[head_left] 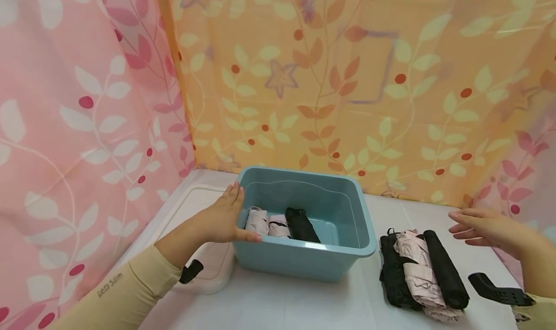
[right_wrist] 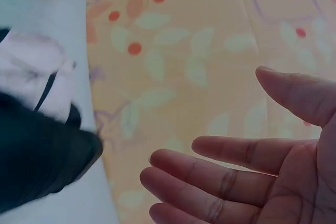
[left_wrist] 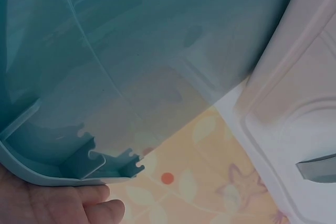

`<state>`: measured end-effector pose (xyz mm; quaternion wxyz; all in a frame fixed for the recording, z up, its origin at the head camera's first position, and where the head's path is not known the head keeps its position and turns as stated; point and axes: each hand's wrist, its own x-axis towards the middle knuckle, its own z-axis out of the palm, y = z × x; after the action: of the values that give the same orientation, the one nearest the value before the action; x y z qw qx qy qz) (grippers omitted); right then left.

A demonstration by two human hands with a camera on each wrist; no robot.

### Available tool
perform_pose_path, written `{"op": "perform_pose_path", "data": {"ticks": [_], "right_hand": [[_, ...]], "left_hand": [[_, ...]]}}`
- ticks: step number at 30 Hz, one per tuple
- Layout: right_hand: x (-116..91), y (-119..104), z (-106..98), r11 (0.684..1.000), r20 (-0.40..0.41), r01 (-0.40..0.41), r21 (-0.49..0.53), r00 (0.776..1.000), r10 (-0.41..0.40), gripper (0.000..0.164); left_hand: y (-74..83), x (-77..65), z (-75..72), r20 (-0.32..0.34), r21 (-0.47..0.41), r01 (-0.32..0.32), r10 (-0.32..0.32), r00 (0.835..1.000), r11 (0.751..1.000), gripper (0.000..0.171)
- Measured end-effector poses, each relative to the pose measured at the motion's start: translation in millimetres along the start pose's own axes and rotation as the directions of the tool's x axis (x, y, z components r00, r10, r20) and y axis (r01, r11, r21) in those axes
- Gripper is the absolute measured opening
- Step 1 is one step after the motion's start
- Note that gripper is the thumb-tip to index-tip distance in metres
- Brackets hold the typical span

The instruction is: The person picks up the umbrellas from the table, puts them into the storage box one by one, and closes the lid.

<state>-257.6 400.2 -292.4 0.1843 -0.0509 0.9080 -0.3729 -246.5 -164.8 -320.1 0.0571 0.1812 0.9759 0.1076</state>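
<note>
A blue plastic bin (head_left: 304,260) stands in the middle of the table. Its left rim is touched by my left hand (head_left: 222,216), fingers straight along the side and thumb at the front edge. In the left wrist view that hand's fingers (left_wrist: 58,203) lie against the rim's outside. Two pale pink rolled bundles (head_left: 258,221) and a black one (head_left: 301,225), like folded umbrellas, lie inside. My right hand (head_left: 491,228) hovers with nothing in it, fingers extended, beside a pile with a black roll (head_left: 447,269), a pink bundle (head_left: 419,267) and another black bundle (head_left: 393,277).
A white lid (head_left: 213,267) lies left of the bin, partly beneath my left forearm. White cloth (head_left: 304,306) covers the table. Behind hangs a yellow leaf-patterned curtain (head_left: 260,103), with a pink curtain (head_left: 87,142) along the left side.
</note>
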Motion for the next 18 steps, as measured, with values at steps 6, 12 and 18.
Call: {"op": "perform_pose_path", "data": {"ticks": [6,12,18], "right_hand": [[-15.2,51.6,10.1,0.992,-0.017,-0.117,0.035,0.993,0.118,0.071],[-17.0,78.8,29.3,0.979,0.026,-0.176,0.102,0.984,0.174,0.070],[-10.0,88.2,47.2,0.955,0.054,-0.235,0.179,0.972,0.229,0.075]], "left_hand": [[1.0,1.3,-0.3,0.004,-0.014,-0.002,0.002,1.000,1.000,0.135],[-0.1,3.7,2.1,0.006,0.002,-0.004,0.004,1.000,1.000,0.135],[0.1,3.2,1.8,0.016,-0.014,0.000,0.000,1.000,1.000,0.134]]}}
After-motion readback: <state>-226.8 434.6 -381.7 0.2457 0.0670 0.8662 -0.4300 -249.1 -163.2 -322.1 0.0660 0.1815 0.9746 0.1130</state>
